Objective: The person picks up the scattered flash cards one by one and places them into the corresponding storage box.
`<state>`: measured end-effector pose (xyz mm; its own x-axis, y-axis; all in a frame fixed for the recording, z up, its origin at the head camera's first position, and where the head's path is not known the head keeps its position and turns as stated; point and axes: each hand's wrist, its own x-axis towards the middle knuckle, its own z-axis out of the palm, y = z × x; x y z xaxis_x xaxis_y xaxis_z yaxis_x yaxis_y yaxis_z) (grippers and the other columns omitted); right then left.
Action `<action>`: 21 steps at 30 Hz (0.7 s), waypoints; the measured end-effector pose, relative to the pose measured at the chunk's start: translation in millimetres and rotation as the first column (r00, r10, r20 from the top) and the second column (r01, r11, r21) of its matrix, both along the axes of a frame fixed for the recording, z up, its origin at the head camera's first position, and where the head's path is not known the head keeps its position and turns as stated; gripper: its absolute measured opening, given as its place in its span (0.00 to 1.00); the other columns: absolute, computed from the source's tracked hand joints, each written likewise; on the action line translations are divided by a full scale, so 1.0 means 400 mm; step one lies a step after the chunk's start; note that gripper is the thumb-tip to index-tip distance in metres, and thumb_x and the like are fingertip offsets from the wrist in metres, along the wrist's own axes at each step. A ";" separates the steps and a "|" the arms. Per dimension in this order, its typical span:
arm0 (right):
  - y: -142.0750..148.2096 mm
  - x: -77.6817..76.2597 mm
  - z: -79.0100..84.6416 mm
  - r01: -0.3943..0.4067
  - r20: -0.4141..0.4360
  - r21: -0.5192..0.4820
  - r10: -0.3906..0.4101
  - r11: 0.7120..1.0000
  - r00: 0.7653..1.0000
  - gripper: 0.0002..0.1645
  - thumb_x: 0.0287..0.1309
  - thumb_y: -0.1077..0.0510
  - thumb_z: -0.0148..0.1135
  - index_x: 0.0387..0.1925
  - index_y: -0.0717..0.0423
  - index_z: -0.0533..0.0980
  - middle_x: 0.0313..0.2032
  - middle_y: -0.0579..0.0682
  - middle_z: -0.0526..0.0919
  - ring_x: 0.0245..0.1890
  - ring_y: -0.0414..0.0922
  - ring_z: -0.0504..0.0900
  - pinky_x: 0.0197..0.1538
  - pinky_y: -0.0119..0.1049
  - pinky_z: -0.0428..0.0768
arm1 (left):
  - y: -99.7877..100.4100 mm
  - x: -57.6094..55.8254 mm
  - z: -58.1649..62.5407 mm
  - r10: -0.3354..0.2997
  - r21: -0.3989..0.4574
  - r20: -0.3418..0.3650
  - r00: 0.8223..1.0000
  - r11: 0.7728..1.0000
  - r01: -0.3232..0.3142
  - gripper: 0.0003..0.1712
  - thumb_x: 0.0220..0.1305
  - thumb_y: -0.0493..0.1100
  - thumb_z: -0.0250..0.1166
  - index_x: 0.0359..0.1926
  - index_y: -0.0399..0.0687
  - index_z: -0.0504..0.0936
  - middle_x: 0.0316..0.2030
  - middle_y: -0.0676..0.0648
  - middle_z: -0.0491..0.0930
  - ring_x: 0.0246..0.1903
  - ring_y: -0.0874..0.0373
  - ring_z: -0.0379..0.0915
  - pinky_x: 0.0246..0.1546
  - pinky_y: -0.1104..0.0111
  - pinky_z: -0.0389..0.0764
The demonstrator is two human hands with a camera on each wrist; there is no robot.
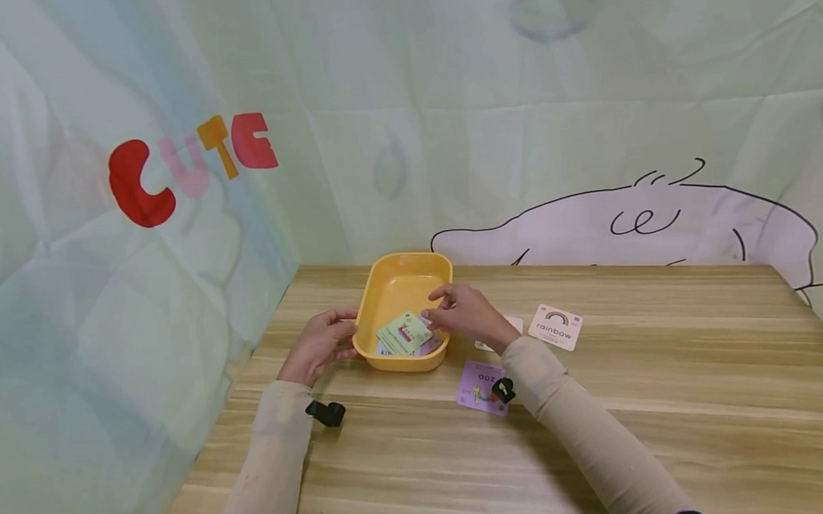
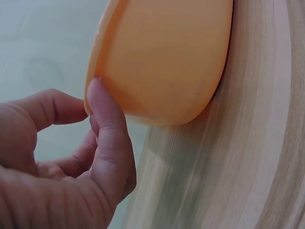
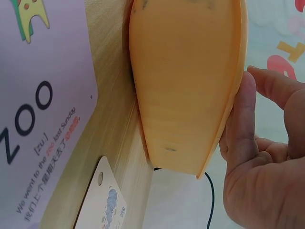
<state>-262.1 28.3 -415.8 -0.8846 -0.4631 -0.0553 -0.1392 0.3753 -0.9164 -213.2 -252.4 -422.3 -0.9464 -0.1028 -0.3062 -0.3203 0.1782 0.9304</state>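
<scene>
A yellow plastic tray (image 1: pixel 401 269) with rounded corners stands on the wooden table. My left hand (image 1: pixel 322 337) is at its left side and pinches the rim, which also shows in the left wrist view. Inside the near end lie several cards, a green card (image 1: pixel 406 334) on top and a partly covered card (image 1: pixel 387 351) under it. Over the tray's right rim reaches my right hand (image 1: pixel 469 312), thumb and forefinger apart just beside the green card. No card shows between its fingers; part of the fingers is hidden behind the tray wall in the right wrist view.
Right of the tray lie a purple zoo card (image 1: pixel 476 395), a rainbow card (image 1: pixel 555 327) and a pale card (image 1: pixel 516 323) partly hidden by the right hand. A cloth backdrop (image 1: pixel 354 183) hangs along the back and left table edges.
</scene>
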 end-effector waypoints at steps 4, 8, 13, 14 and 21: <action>0.000 -0.001 -0.004 0.001 0.012 -0.021 -0.001 1.000 1.000 0.31 0.65 0.51 0.69 0.62 0.64 0.74 0.36 0.54 0.81 0.40 0.52 0.89 0.42 0.35 0.86 | 0.000 0.000 0.000 0.001 0.000 0.000 1.000 1.000 -0.001 0.22 0.72 0.38 0.60 0.65 0.40 0.74 0.57 0.39 0.76 0.41 0.54 0.79 0.37 0.68 0.86; 0.002 0.000 -0.008 -0.002 0.017 -0.044 0.002 0.999 1.000 0.30 0.65 0.51 0.68 0.62 0.64 0.73 0.36 0.55 0.82 0.41 0.54 0.89 0.43 0.36 0.87 | 0.000 -0.001 0.000 0.004 0.000 0.003 1.000 1.000 -0.004 0.21 0.72 0.38 0.59 0.64 0.40 0.75 0.57 0.39 0.76 0.42 0.54 0.79 0.37 0.68 0.86; 0.005 0.004 -0.008 -0.011 0.008 -0.089 0.012 0.996 1.000 0.27 0.66 0.53 0.67 0.61 0.63 0.74 0.37 0.55 0.82 0.38 0.50 0.89 0.43 0.39 0.87 | 0.000 0.001 0.002 -0.005 0.006 0.001 1.000 1.000 0.005 0.22 0.72 0.37 0.59 0.64 0.39 0.74 0.56 0.39 0.76 0.42 0.54 0.79 0.37 0.68 0.86; 0.005 0.004 -0.008 -0.014 0.006 -0.100 0.014 0.995 1.000 0.27 0.67 0.53 0.67 0.61 0.64 0.74 0.37 0.55 0.81 0.38 0.49 0.90 0.44 0.40 0.88 | 0.000 0.001 0.002 -0.005 0.007 0.000 1.000 1.000 0.005 0.22 0.72 0.37 0.59 0.64 0.39 0.74 0.56 0.39 0.76 0.42 0.54 0.79 0.37 0.68 0.86; 0.016 0.008 -0.005 -0.025 0.020 -0.158 0.029 0.987 0.999 0.27 0.67 0.55 0.66 0.61 0.66 0.74 0.38 0.57 0.80 0.39 0.50 0.89 0.47 0.48 0.87 | 0.001 0.000 0.002 -0.003 0.017 0.003 1.000 1.000 0.003 0.22 0.72 0.37 0.59 0.64 0.39 0.74 0.55 0.40 0.76 0.42 0.54 0.78 0.36 0.69 0.86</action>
